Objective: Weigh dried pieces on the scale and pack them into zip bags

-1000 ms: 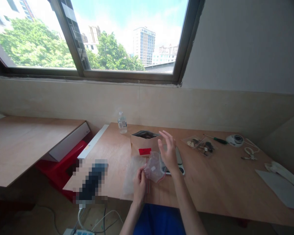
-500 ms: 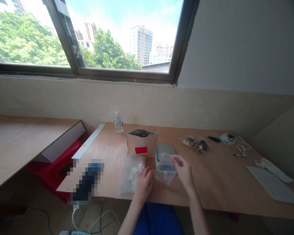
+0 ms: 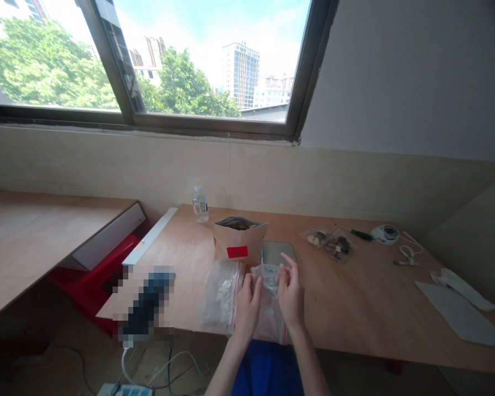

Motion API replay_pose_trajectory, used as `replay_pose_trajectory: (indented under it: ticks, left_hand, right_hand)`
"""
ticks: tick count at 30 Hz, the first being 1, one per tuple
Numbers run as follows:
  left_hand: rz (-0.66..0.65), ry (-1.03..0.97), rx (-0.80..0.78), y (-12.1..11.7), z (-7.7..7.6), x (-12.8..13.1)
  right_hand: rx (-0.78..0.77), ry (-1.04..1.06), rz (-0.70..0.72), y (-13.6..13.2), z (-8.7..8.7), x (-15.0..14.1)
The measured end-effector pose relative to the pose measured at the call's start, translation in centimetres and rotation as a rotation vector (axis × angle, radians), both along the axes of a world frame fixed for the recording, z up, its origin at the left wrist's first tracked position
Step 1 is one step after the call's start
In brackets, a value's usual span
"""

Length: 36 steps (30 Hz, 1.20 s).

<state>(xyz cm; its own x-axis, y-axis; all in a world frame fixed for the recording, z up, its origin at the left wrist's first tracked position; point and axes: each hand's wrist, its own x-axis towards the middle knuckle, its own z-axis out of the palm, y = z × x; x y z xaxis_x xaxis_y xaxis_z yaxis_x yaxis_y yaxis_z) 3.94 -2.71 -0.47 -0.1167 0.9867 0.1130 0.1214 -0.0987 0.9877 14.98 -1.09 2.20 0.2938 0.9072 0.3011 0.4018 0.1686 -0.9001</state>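
The fingers [image 3: 246, 281] of the left hand [image 3: 248, 309] are curving slightly apart from its thumb; the right hand [image 3: 292, 294] is holding its index finger raised. Whether either is clamping cannot be told. Between them, a crinkled, clear plastic zip bag with a red strip [image 3: 268, 316] is lying before a flat, silver-topped scale [image 3: 275, 252].

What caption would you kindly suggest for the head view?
Left hand and right hand at a clear plastic bag near an open brown pouch.
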Motion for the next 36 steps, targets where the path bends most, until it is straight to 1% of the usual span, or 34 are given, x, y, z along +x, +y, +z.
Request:
replay_pose_trajectory:
  ticks: [2,5,7,8,9,11,13,15,17,19,20,21,23,25,27,29,30,31,32,33,34,36]
  left_hand:
    - [0.036,0.011,0.011,0.0,-0.4,-0.5]
    - [0.018,0.021,0.021,0.0,-0.4,-1.7]
    - [0.047,0.046,0.012,0.2,0.0,-3.0]
    - [0.079,0.063,0.006,0.4,0.0,-3.8]
    - [0.118,0.085,-0.003,0.5,0.1,-4.8]
    - [0.189,0.151,-0.036,0.7,-0.2,-7.1]
    - [0.262,0.252,-0.117,0.9,-0.8,-9.3]
    - [0.354,0.381,-0.179,1.0,-1.3,-10.7]
    - [0.473,0.574,-0.125,1.0,-1.6,-10.9]
    - [0.579,0.797,-0.020,0.9,-1.7,-10.0]
    - [0.598,0.892,0.024,0.8,-1.9,-9.4]
    - [0.584,0.969,0.051,0.7,-2.1,-8.7]
    - [0.467,1.075,0.089,0.7,-3.2,-7.6]
    - [0.314,1.154,0.114,0.7,-5.0,-7.0]
    - [0.186,1.197,0.094,0.8,-6.9,-7.1]
    - [0.112,1.186,0.061,1.1,-8.4,-7.4]
    - [0.092,1.163,0.044,1.2,-8.7,-7.6]
    - [0.084,1.128,0.025,1.3,-8.8,-7.7]
    - [0.085,1.080,0.008,1.3,-8.4,-7.7]
    - [0.089,1.019,0.001,1.3,-7.8,-7.6]
    - [0.085,0.942,0.007,1.2,-6.8,-7.2]
    - [0.058,0.748,0.069,0.8,-4.1,-6.1]
  right_hand:
    - [0.010,0.007,-0.005,0.1,-0.7,-0.7]
    - [-0.010,0.073,0.036,0.5,-1.6,-1.1]
    - [-0.038,0.094,0.052,1.1,-2.1,-0.5]
    - [-0.054,0.086,0.042,1.6,-2.5,0.3]
    - [-0.059,0.058,0.016,2.3,-2.9,1.4]
    - [-0.047,-0.057,-0.092,4.2,-4.2,4.8]
    - [0.023,-0.274,-0.243,6.7,-5.8,9.1]
    - [0.047,-0.482,-0.341,9.3,-7.4,13.4]
    - [-0.016,-0.634,-0.381,11.5,-8.9,16.9]
    - [-0.072,-0.717,-0.402,13.0,-9.7,19.3]
    - [-0.085,-0.734,-0.403,13.5,-10.0,20.2]
    - [-0.089,-0.743,-0.400,13.8,-10.1,20.8]
    - [-0.079,-0.747,-0.392,14.0,-9.9,21.6]
    - [-0.041,-0.735,-0.387,13.9,-9.5,22.0]
    - [0.004,-0.712,-0.389,13.5,-9.0,22.2]
    - [0.032,-0.698,-0.401,12.7,-8.2,22.1]
    - [0.039,-0.698,-0.412,12.1,-7.6,21.9]
    - [0.054,-0.689,-0.416,11.4,-6.9,21.5]
    - [0.072,-0.672,-0.419,10.5,-6.0,21.0]
    - [0.104,-0.631,-0.410,9.4,-5.0,20.3]
    - [0.141,-0.562,-0.371,8.1,-3.7,19.4]
    - [0.148,-0.361,-0.266,5.3,-0.9,17.3]
